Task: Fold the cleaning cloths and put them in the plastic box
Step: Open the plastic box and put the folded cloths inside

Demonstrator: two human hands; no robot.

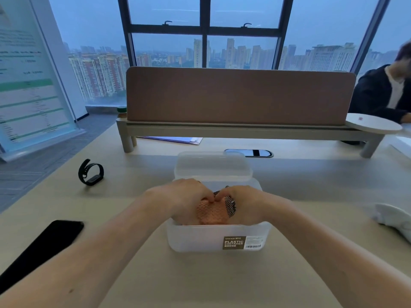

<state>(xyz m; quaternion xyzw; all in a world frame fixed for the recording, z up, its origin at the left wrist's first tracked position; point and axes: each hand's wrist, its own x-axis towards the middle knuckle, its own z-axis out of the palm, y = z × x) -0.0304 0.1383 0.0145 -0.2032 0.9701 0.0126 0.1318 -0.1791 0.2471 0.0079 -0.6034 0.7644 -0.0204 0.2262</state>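
Note:
A translucent plastic box (pixel 200 238) stands on the desk in front of me, its hinged lid (pixel 212 166) tipped open at the back. Both hands reach down into it. My left hand (pixel 189 200) and my right hand (pixel 246 205) press on a folded orange cleaning cloth (pixel 211 213) inside the box, thumbs nearly touching over it. A dark mesh cloth (pixel 230 205) shows beside the orange one, under my right hand. My fingers are hidden inside the box. A white cloth (pixel 391 215) lies on the desk at the right edge.
A black phone (pixel 42 247) lies at the near left and a black wristband (pixel 91 172) further back on the left. A brown desk divider (pixel 240 96) on a raised shelf runs across the back. Another person sits at the far right.

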